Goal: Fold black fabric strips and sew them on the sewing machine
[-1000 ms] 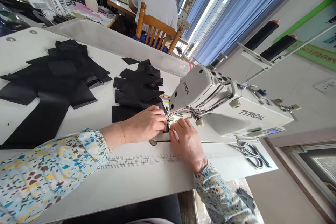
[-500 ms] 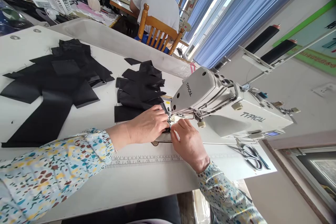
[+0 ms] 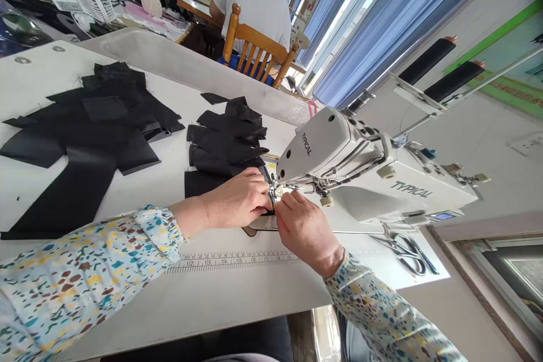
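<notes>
A small black fabric piece (image 3: 268, 213) lies under the presser foot of the white sewing machine (image 3: 360, 181), mostly hidden by my fingers. My left hand (image 3: 240, 198) is closed on its left side, fingertips pressed together close to the needle. From the right, my right hand (image 3: 306, 232) pinches the piece's near edge with thumb and curled fingers, just in front of the needle area. Just beyond my left hand, a stack of black fabric pieces (image 3: 229, 136) overlaps in a row. Further left, a larger loose pile of black fabric pieces (image 3: 93, 124) spreads across the white table (image 3: 237, 300).
Scissors (image 3: 401, 249) lie at the table's right end beside a dark slim tool (image 3: 424, 255). A printed ruler (image 3: 237, 260) runs along the near side. Two black thread spools (image 3: 428, 61) stand behind the machine. Beyond the table, a person (image 3: 258, 11) sits on a wooden chair (image 3: 254, 48).
My right hand's fingers have curled in more, and the gap between thumb and finger has closed. My left hand stays almost in place. The view has shifted slightly.
</notes>
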A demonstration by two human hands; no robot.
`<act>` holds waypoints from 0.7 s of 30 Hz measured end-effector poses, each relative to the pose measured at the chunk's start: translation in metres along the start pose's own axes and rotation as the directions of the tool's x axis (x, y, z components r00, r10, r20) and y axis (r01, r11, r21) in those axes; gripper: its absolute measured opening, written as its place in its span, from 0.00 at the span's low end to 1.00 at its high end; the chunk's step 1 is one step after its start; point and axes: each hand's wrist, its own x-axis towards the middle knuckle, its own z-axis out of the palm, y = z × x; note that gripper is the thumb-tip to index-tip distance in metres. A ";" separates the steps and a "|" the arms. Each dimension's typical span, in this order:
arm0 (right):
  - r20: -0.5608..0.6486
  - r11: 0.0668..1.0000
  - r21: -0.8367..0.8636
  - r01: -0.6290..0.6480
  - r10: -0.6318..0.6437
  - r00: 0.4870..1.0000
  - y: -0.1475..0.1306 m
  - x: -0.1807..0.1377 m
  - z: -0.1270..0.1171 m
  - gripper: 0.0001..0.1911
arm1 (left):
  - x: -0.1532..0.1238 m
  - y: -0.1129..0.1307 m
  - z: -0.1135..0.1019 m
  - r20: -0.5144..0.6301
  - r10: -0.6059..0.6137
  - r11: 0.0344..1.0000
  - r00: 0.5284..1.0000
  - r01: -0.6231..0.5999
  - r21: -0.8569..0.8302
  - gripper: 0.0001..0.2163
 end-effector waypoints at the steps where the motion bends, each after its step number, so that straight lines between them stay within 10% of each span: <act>1: 0.006 1.000 -0.003 0.015 -0.015 1.000 0.000 0.001 0.000 0.11 | 0.000 0.000 0.000 0.017 -0.004 1.000 1.000 0.004 0.001 0.09; 9: 0.032 0.999 0.032 0.030 -0.031 0.999 0.003 -0.008 -0.008 0.12 | 0.000 0.006 -0.003 0.139 0.002 0.991 0.990 -0.020 0.134 0.10; 15: -0.003 0.860 0.473 -0.192 0.220 0.976 0.019 -0.031 -0.008 0.15 | -0.003 0.008 -0.004 0.154 0.081 0.970 0.985 -0.113 0.215 0.16; 21: -0.054 0.791 0.611 -0.037 0.089 0.995 0.022 -0.035 0.006 0.21 | 0.001 0.015 -0.008 0.196 0.098 0.962 0.976 -0.143 0.231 0.15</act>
